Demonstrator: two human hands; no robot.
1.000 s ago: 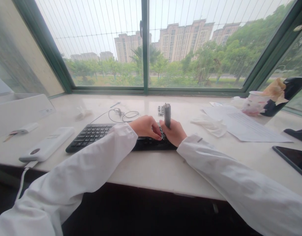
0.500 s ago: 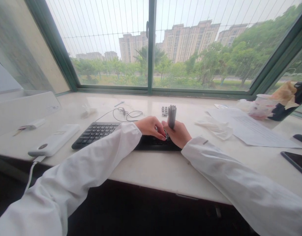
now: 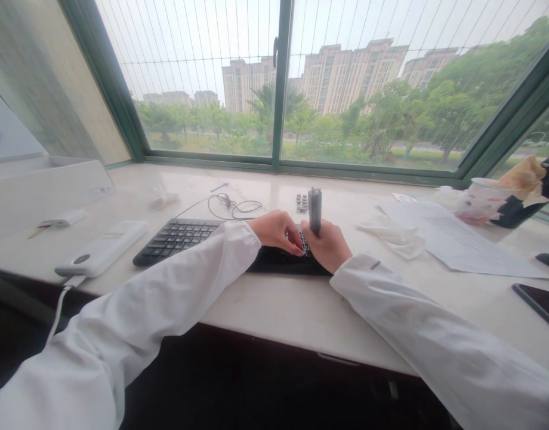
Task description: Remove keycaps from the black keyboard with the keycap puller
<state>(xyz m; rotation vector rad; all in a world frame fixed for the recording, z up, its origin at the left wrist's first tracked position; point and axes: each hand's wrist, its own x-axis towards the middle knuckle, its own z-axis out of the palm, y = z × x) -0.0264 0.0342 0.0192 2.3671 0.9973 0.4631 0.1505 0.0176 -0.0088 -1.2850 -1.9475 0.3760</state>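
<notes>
A black keyboard (image 3: 180, 237) lies near the table's front edge, its right part partly covered by both hands. My left hand (image 3: 280, 232) rests over that right part with thumb and fingers pinched together; what they hold, if anything, is too small to name. My right hand (image 3: 329, 246) is wrapped round a grey brush-like tool (image 3: 315, 212), held upright above the keyboard's right end. Just behind the hands, several small grey keycaps (image 3: 302, 203) sit in rows on the table.
The keyboard's cable (image 3: 230, 205) coils behind it. To the left are a white power bank (image 3: 102, 248) and a white box (image 3: 55, 185). Crumpled tissue (image 3: 397, 236), printed paper (image 3: 462, 245), a cup (image 3: 478, 200) and a phone (image 3: 540, 303) are on the right.
The whole view has shifted slightly. Both hands stay over the keyboard's right part, nearly in the same pose, and the grey tool remains upright.
</notes>
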